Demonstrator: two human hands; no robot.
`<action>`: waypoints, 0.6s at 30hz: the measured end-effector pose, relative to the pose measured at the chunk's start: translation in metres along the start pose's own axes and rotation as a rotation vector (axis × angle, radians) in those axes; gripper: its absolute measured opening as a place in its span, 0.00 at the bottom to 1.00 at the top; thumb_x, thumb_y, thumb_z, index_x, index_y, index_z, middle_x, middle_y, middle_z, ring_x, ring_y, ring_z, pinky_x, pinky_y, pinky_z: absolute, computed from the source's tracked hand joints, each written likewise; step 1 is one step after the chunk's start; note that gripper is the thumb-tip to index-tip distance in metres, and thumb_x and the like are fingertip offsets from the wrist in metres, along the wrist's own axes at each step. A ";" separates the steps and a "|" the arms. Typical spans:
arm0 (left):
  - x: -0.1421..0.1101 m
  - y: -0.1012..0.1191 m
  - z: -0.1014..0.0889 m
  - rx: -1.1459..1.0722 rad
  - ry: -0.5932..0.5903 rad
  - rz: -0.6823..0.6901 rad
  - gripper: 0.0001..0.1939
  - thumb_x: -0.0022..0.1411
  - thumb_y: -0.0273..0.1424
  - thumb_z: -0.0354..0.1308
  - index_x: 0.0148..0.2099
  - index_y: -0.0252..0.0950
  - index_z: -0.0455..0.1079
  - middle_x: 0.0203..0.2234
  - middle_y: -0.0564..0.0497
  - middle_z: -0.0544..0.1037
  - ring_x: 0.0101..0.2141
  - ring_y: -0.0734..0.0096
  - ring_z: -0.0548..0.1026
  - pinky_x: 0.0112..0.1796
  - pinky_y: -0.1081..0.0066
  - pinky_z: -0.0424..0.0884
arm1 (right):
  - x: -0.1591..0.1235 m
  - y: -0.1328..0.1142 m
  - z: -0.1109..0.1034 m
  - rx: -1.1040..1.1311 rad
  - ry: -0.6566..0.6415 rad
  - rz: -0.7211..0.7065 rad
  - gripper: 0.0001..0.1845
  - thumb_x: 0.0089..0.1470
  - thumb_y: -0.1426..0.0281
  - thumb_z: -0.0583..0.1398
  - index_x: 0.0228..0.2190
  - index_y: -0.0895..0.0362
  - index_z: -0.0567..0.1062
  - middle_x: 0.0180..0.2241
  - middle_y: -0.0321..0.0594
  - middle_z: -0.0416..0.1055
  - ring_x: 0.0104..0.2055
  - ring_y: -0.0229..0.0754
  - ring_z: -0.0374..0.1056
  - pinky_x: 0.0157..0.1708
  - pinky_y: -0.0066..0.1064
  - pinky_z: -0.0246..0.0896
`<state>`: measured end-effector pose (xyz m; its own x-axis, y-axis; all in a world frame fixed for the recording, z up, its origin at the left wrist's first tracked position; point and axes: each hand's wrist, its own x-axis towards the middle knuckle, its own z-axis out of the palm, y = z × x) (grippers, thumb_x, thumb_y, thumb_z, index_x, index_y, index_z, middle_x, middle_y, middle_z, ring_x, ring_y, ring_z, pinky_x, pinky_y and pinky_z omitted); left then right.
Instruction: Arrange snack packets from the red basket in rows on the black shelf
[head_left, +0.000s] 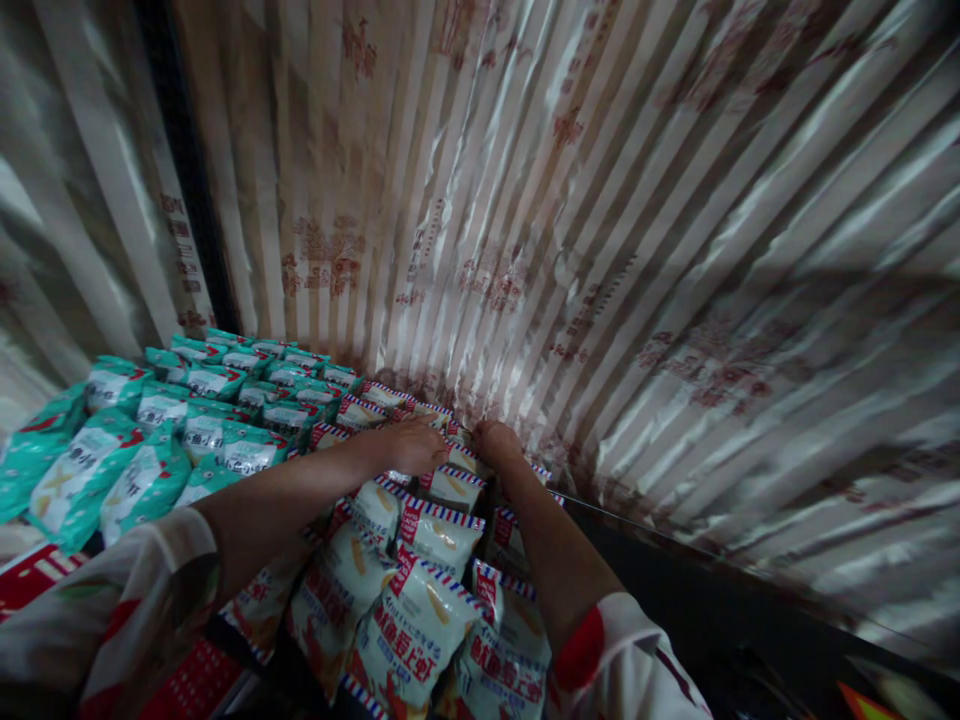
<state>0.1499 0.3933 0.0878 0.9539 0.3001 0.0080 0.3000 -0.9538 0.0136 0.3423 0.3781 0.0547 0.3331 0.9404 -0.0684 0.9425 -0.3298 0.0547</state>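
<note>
Side by side, my two hands reach into the back rows of white snack bags with red lettering and red-and-blue striped edges. My left hand (pixel 417 447) is closed at the left edge of a striped snack bag (pixel 463 459). Opposite it, my right hand (pixel 496 440) is curled shut at the bag's other edge, near the back wall. The fingertips of both hands are partly hidden and dim. Closer to me, more striped snack bags (pixel 417 635) stand upright in rows beneath and between my forearms.
Rows of teal snack bags (pixel 214 435) stand on the left. Behind everything rises a pleated, shiny printed sheet (pixel 465 200), with a dark vertical post (pixel 187 150) at left. A dark shelf edge (pixel 675 570) runs off to the right. Something red and yellow (pixel 862 703) lies bottom right.
</note>
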 end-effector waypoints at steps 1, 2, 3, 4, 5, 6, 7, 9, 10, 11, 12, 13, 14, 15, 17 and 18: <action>0.000 0.000 0.000 -0.006 0.004 -0.007 0.18 0.66 0.30 0.41 0.32 0.35 0.71 0.32 0.51 0.79 0.38 0.72 0.73 0.56 0.66 0.49 | 0.001 0.000 0.000 0.010 0.001 0.000 0.17 0.56 0.68 0.50 0.41 0.58 0.75 0.43 0.50 0.74 0.46 0.46 0.69 0.42 0.33 0.62; -0.001 0.001 0.000 -0.014 0.009 -0.008 0.18 0.66 0.30 0.41 0.32 0.35 0.71 0.32 0.50 0.79 0.38 0.71 0.73 0.56 0.66 0.49 | 0.001 0.000 -0.001 0.021 0.003 -0.003 0.17 0.56 0.68 0.50 0.41 0.57 0.75 0.43 0.49 0.74 0.46 0.45 0.69 0.43 0.32 0.61; -0.001 0.001 0.000 -0.021 0.015 -0.005 0.18 0.66 0.30 0.41 0.32 0.35 0.71 0.32 0.50 0.79 0.38 0.71 0.73 0.56 0.66 0.49 | 0.001 0.001 -0.002 0.033 0.007 -0.005 0.17 0.56 0.68 0.51 0.41 0.57 0.75 0.43 0.48 0.74 0.46 0.45 0.69 0.43 0.32 0.61; -0.002 0.002 0.000 -0.029 0.021 0.000 0.18 0.66 0.30 0.42 0.31 0.35 0.71 0.32 0.50 0.79 0.39 0.71 0.73 0.56 0.65 0.49 | 0.001 0.002 -0.003 0.045 0.014 -0.005 0.16 0.56 0.68 0.51 0.41 0.56 0.75 0.43 0.47 0.74 0.46 0.44 0.69 0.43 0.31 0.61; -0.002 0.002 0.000 -0.039 0.028 0.005 0.17 0.66 0.30 0.42 0.31 0.35 0.71 0.32 0.50 0.79 0.39 0.71 0.73 0.56 0.65 0.49 | 0.001 0.003 -0.004 0.056 0.024 -0.002 0.17 0.56 0.68 0.51 0.41 0.55 0.75 0.43 0.47 0.74 0.47 0.44 0.69 0.43 0.31 0.61; -0.002 0.003 0.000 -0.049 0.034 0.009 0.17 0.66 0.29 0.42 0.31 0.35 0.71 0.33 0.50 0.79 0.40 0.71 0.73 0.56 0.65 0.50 | -0.001 0.004 -0.006 0.067 0.035 0.003 0.17 0.56 0.67 0.50 0.42 0.55 0.75 0.43 0.47 0.74 0.46 0.44 0.69 0.43 0.31 0.61; -0.002 0.004 -0.001 -0.057 0.037 0.009 0.16 0.66 0.29 0.43 0.31 0.35 0.71 0.33 0.50 0.79 0.40 0.70 0.73 0.56 0.65 0.50 | -0.004 0.007 -0.008 0.078 0.048 0.009 0.17 0.56 0.67 0.50 0.42 0.55 0.75 0.43 0.47 0.74 0.46 0.45 0.69 0.43 0.32 0.61; -0.001 0.008 -0.004 -0.062 0.046 -0.016 0.15 0.65 0.28 0.44 0.31 0.34 0.71 0.32 0.50 0.79 0.42 0.69 0.72 0.55 0.66 0.53 | -0.012 0.013 -0.013 0.103 0.080 0.014 0.18 0.57 0.67 0.49 0.42 0.54 0.75 0.42 0.47 0.74 0.46 0.45 0.69 0.43 0.32 0.61; -0.001 0.011 -0.006 -0.065 0.060 -0.033 0.14 0.64 0.27 0.45 0.31 0.34 0.71 0.32 0.49 0.78 0.43 0.68 0.71 0.54 0.66 0.55 | -0.018 0.017 -0.015 0.118 0.099 0.014 0.18 0.57 0.67 0.49 0.42 0.54 0.75 0.42 0.47 0.74 0.46 0.45 0.69 0.43 0.32 0.61; -0.002 0.015 -0.011 -0.071 0.083 -0.042 0.12 0.62 0.25 0.47 0.32 0.34 0.71 0.33 0.49 0.78 0.44 0.67 0.71 0.54 0.66 0.57 | -0.024 0.022 -0.017 0.136 0.121 0.015 0.17 0.57 0.67 0.49 0.42 0.53 0.75 0.42 0.46 0.74 0.46 0.45 0.69 0.43 0.31 0.61; -0.004 0.021 -0.017 -0.086 0.120 -0.044 0.11 0.61 0.23 0.48 0.34 0.34 0.71 0.34 0.48 0.78 0.45 0.67 0.71 0.53 0.66 0.58 | -0.030 0.027 -0.018 0.156 0.146 0.018 0.17 0.57 0.67 0.49 0.42 0.53 0.75 0.42 0.46 0.74 0.46 0.44 0.69 0.43 0.31 0.60; -0.008 0.029 -0.025 -0.112 0.171 -0.031 0.10 0.59 0.22 0.49 0.36 0.34 0.72 0.36 0.48 0.78 0.46 0.67 0.70 0.53 0.66 0.59 | -0.037 0.033 -0.019 0.178 0.173 0.024 0.17 0.57 0.67 0.50 0.43 0.53 0.74 0.43 0.45 0.74 0.46 0.44 0.69 0.43 0.30 0.60; -0.015 0.039 -0.034 -0.143 0.230 -0.003 0.11 0.57 0.20 0.49 0.38 0.34 0.71 0.39 0.48 0.77 0.47 0.67 0.70 0.53 0.65 0.59 | -0.044 0.039 -0.020 0.203 0.201 0.032 0.17 0.57 0.68 0.51 0.43 0.54 0.74 0.43 0.45 0.74 0.46 0.44 0.69 0.43 0.29 0.60; -0.024 0.051 -0.045 -0.177 0.311 0.023 0.13 0.56 0.18 0.48 0.40 0.33 0.71 0.40 0.48 0.76 0.48 0.68 0.69 0.53 0.65 0.60 | -0.050 0.046 -0.020 0.231 0.230 0.043 0.17 0.56 0.68 0.51 0.44 0.54 0.74 0.44 0.45 0.73 0.46 0.43 0.69 0.43 0.29 0.60; -0.052 0.082 -0.068 -0.266 0.497 0.129 0.15 0.57 0.18 0.45 0.40 0.33 0.71 0.42 0.46 0.75 0.48 0.67 0.69 0.50 0.64 0.64 | -0.064 0.059 -0.017 0.293 0.285 0.067 0.17 0.56 0.69 0.51 0.45 0.56 0.73 0.44 0.46 0.73 0.45 0.42 0.69 0.43 0.27 0.60; -0.069 0.098 -0.078 -0.334 0.584 0.205 0.15 0.59 0.20 0.44 0.41 0.33 0.70 0.42 0.46 0.75 0.48 0.67 0.70 0.50 0.63 0.66 | -0.070 0.066 -0.015 0.326 0.311 0.084 0.17 0.56 0.70 0.50 0.45 0.57 0.73 0.44 0.46 0.73 0.44 0.41 0.70 0.43 0.27 0.60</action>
<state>0.1127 0.2796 0.1662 0.8003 0.1601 0.5779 0.0056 -0.9657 0.2597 0.3803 0.2916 0.0776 0.4310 0.8731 0.2278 0.8892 -0.3680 -0.2720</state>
